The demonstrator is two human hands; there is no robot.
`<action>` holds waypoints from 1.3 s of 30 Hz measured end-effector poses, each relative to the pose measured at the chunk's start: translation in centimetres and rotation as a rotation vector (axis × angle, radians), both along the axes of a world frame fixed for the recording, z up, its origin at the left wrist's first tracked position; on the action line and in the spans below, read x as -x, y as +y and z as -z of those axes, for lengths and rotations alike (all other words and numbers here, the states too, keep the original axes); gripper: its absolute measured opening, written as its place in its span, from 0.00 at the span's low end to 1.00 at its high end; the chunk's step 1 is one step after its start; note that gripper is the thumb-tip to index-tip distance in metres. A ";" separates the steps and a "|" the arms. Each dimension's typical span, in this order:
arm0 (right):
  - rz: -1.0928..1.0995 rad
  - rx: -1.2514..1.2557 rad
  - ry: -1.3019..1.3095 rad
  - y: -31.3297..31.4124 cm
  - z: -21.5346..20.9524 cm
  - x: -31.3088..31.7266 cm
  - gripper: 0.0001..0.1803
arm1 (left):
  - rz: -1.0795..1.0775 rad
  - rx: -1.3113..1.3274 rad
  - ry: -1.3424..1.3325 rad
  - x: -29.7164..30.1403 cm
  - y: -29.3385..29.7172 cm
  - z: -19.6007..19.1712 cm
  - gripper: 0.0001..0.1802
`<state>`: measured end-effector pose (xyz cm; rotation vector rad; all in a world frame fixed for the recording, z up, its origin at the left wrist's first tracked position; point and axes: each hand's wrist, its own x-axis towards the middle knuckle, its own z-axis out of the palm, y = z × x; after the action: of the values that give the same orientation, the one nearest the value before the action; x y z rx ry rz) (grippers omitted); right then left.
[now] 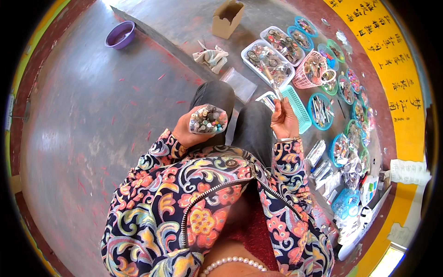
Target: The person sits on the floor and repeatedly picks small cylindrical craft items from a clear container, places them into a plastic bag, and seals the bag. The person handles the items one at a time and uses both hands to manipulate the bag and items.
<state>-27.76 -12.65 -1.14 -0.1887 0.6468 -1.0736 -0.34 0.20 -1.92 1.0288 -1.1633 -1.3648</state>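
Observation:
My left hand [183, 130] is wrapped round a bundle of pens [208, 119], held upright above my left knee. Their many-coloured ends face up, and what looks like clear plastic surrounds them. Over on the right, my right hand [284, 121] is closed in a pinch on a slim, pen-like stick [276, 88] that points up and away from me. Just beyond that hand lies a long teal basket [302, 111]. Beside it a round blue basket [321, 125] holds several white pens.
White trays [291, 74] of small items, a pink basket [302, 84] and several round baskets line the right side. Packets [323, 173] lie nearer me. Ahead are a clear plastic bag [239, 84], a crumpled cloth [211, 58] and a cardboard box [223, 27]. A purple basin [117, 45] stands far left.

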 end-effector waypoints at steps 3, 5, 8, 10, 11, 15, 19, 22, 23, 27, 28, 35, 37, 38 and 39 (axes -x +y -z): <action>0.011 -0.018 0.028 0.1 -0.1 0.1 0.09 | 0.002 -0.017 -0.028 0.0 0.0 -0.4 0.30; 0.031 -0.040 0.070 0.1 -0.2 -0.1 0.09 | -0.011 0.025 -0.073 0.0 0.0 -0.2 0.32; 0.046 -0.005 0.072 -0.2 0.7 0.7 0.08 | -0.022 0.037 -0.133 -0.1 -0.1 0.3 0.34; 0.101 0.025 0.066 -1.1 1.4 2.0 0.07 | -0.026 0.041 -0.189 0.1 -0.3 0.4 0.33; 0.114 0.047 0.082 -1.5 1.5 2.8 0.05 | -0.018 0.007 -0.066 0.3 -0.1 -0.1 0.33; 0.273 0.014 0.240 -3.3 6.3 8.1 0.05 | 0.009 -0.027 -0.038 0.4 -0.3 -0.2 0.32; 0.373 -0.173 0.433 -2.7 13.9 13.2 0.06 | 0.010 0.053 -0.027 0.1 -0.2 0.8 0.31; 0.323 -0.282 0.510 -1.4 18.0 13.9 0.07 | -0.006 0.032 0.016 0.3 0.1 0.3 0.31; 0.276 -0.272 0.501 -1.1 18.4 13.8 0.10 | -0.093 0.004 0.065 0.8 0.1 -0.2 0.30; 0.292 -0.360 0.490 -1.7 20.4 13.2 0.10 | -0.098 -0.023 -0.015 0.7 0.0 -0.6 0.28; 0.287 -0.344 0.503 -2.1 20.5 12.9 0.10 | -0.092 -0.021 -0.026 0.8 0.0 -0.8 0.28; -0.132 -0.440 0.510 -4.5 21.4 15.9 0.11 | -0.037 -0.001 -0.068 0.9 -0.2 -1.2 0.25; -0.033 -0.427 0.502 -4.3 20.5 15.3 0.12 | -0.017 -0.007 -0.048 0.9 0.0 -1.3 0.24; 0.124 -0.449 0.540 -4.3 20.1 13.7 0.12 | -0.018 -0.029 -0.059 0.9 0.0 -1.7 0.24; 0.129 -0.313 0.568 -4.2 20.2 14.4 0.12 | 0.008 -0.041 -0.047 1.2 -0.6 -1.8 0.25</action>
<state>-42.21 -16.90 -21.35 -0.1820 1.3427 -1.0283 -1.49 -0.38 -0.11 1.0918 -1.1794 -1.3824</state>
